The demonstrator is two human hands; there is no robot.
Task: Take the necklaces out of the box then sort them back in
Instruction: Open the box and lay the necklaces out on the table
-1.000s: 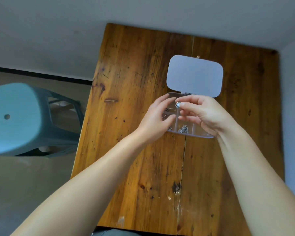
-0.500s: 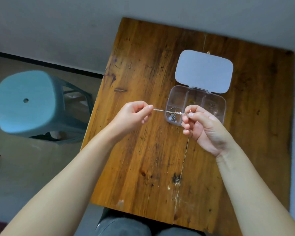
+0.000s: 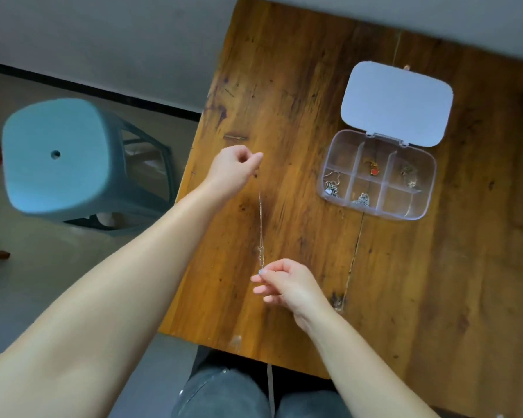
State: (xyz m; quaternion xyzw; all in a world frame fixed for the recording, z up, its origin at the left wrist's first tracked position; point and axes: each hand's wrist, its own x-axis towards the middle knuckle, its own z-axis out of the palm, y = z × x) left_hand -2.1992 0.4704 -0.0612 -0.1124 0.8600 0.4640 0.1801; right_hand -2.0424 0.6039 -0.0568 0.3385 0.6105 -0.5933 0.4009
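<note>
Meanwhile open box holding four necklaces, both hands stretching another necklace

Left hand: arm extended forward, fingers curled, thumb and forefinger pinched together. Right hand: nearer the body, thumb and forefinger pinched, remaining fingers loosely curled. Both forearms bare.

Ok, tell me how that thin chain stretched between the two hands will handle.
The silver necklace is probably floppy: it runs straight only because the left hand and right hand pinch its ends. It looks very fine, so likely light and apt to tangle, like the bunched chains in the box.
</note>
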